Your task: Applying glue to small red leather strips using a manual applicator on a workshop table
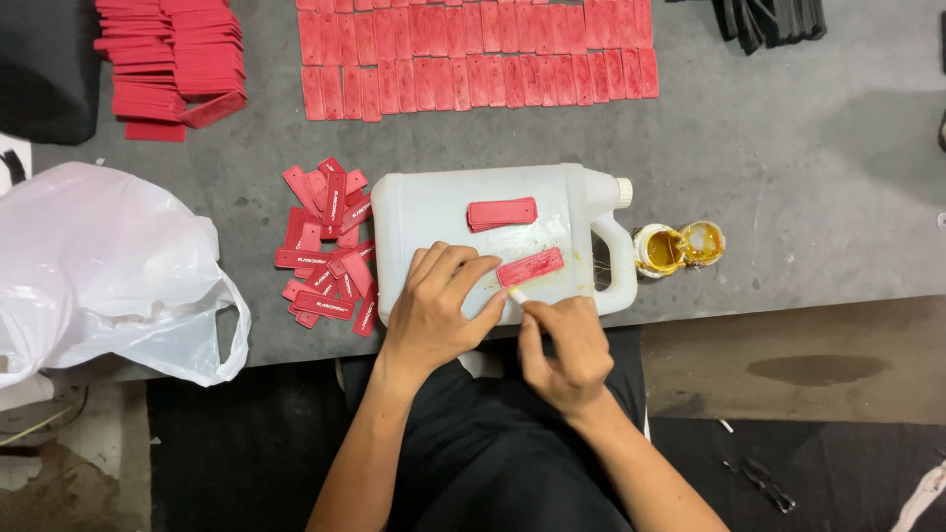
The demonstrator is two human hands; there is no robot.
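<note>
R hand [564, 347], centre-low of frame: fingers clenched around a thin whitish stick applicator [518, 295]. Tip points up-left, at or just below the lower-left end of the flat red rectangular tag [530, 266]; contact not certain.

L hand [439, 305], left of R hand: fingers spread and curved, pressing down on the white plastic jug lying on its side [434, 212]. Fingertips reach toward the tag's left end, about touching it; hand grasps nothing.

Tag position: on the jug's flat upper face, centre of frame. It lies up and slightly left of R fingers, directly right of L fingertips. Long axis runs lower-left to upper-right, shallow tilt. Both hands close; L fingertips slightly nearer.

Pose: both forearms enter from bottom edge and converge upward. L wrist bent, palm down. R hand in a fist-like pinch, knuckles toward camera.

Surroundings:
- Second red tag stack [502, 213] on jug, above the first, approx. horizontal, apart from it.
- Loose heap of red tags [325, 251] just left of jug.
- Small open tin w/ yellow glue [661, 250] right of jug handle, lid beside it.
- Rows of red tags laid flat [473, 59], top centre.
- Stacked red tags [168, 59], upper left.
- White plastic bag [99, 266], left edge.
- All on grey worktable [788, 177].
</note>
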